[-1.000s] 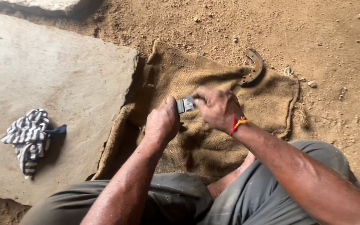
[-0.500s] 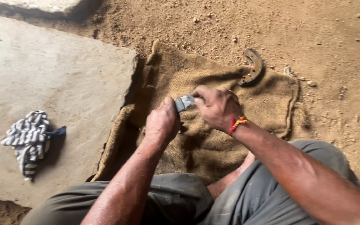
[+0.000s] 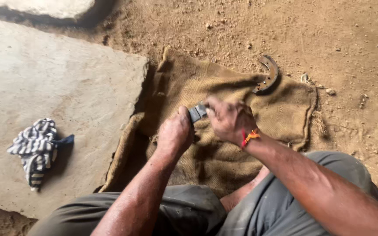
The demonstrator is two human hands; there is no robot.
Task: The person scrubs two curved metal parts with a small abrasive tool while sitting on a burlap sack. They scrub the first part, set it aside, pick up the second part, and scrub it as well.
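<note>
Hands met over the burlap sack (image 3: 224, 87): the left hand (image 3: 174, 135) was clenched round the near end of a small grey metal piece (image 3: 197, 112), the right hand (image 3: 229, 119), with a red thread at the wrist, gripped its far end, so the piece sat pinched between them just above the cloth. How far the work on it had got I could not tell. A curved rusty brake shoe (image 3: 267, 73) lay untouched at the sack's far edge, and a striped rag (image 3: 35, 148) lay well apart on the stone slab (image 3: 57, 83).

Coarse, rough-woven burlap sack (image 3: 224, 94) on loose dusty dirt, a rusty pitted curved metal piece (image 3: 267, 73), a matt smooth-ish stone slab (image 3: 53, 83), and a soft striped cloth (image 3: 35, 148).
</note>
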